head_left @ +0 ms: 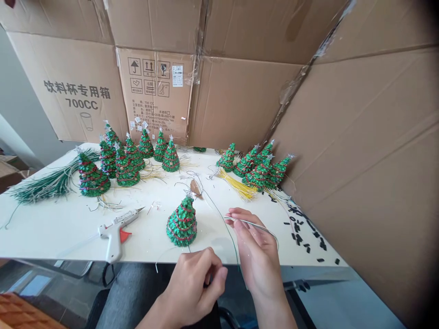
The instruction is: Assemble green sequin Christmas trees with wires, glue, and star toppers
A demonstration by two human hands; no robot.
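Two hands hover just off the table's near edge; the left hand is curled nearly closed, its fingers hiding whatever they may hold, so I cannot tell if they grip anything; the right hand is half open, thumb and fingers pinching a pale wire. An upright glittery green tree stands on the white table just beyond the hands, touching neither; a green wire curves down past its right side. A glue gun lies to the tree's left; a brown scrap lies behind it. More trees stand in two groups farther back, among green and yellow wire bundles; black bits are scattered at the right; cardboard walls off the back and right.
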